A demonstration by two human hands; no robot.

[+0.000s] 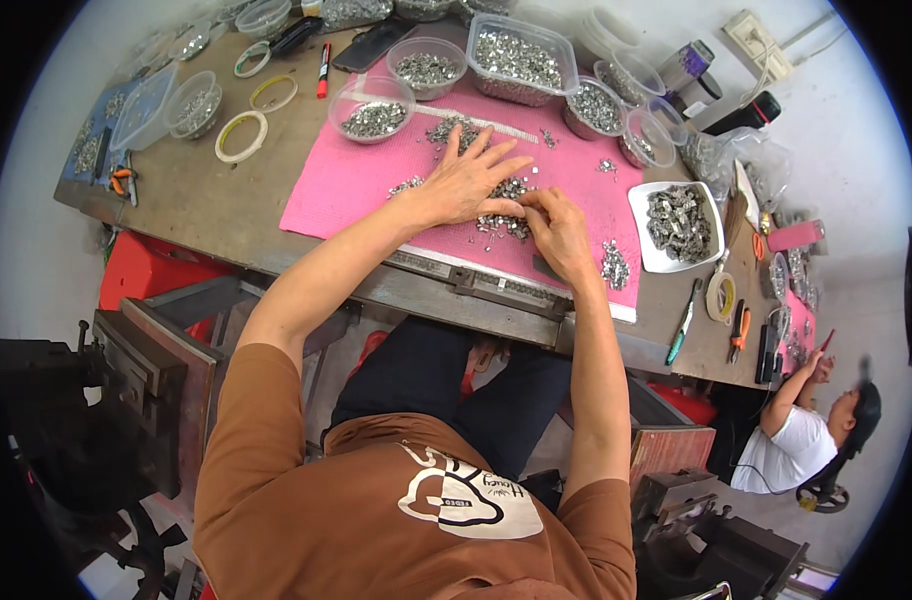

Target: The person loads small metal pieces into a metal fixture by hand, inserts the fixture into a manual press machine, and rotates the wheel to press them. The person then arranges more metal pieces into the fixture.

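My left hand [463, 182] lies spread over the pink mat [326, 190], its fingers apart above a heap of small shiny metal pieces [454, 130]. Close to its thumb, my right hand [558, 232] has thumb and fingers pinched together at the edge of another pile of metal pieces [506, 222]. Whatever may be between those fingertips is too small to make out. A smaller cluster of metal bits [615, 266] rests on the mat, right of my right hand. Part of the piles is hidden under my left palm.
Clear tubs of metal parts [521, 62] line the mat's far edge. At right are a white dish [676, 228] of darker parts, a toothbrush [684, 322] and orange-handled pliers [740, 330]. Tape rings [241, 137] and a red marker [324, 70] lie left. A co-worker [796, 440] sits far right.
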